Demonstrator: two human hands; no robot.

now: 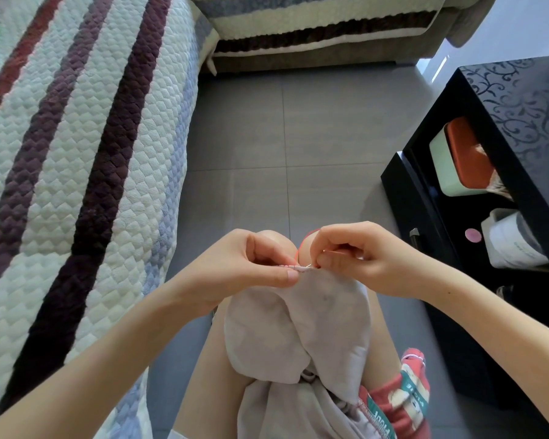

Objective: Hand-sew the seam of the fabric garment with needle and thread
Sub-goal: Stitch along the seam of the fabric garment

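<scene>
Grey tiled floor [298,137] runs between a striped quilted sofa [76,153] on the left and a black cabinet [520,99] (scroll-patterned top) on the right; the light is soft.

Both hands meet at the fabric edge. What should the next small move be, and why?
Probably the right hand draws the needle out of the fabric until the red thread pulls snug: it pinches the needle at the edge, the left hand pinches the fabric beside it, and thread loops slack above.

Bright daylight, sharp, edges warped.
</scene>
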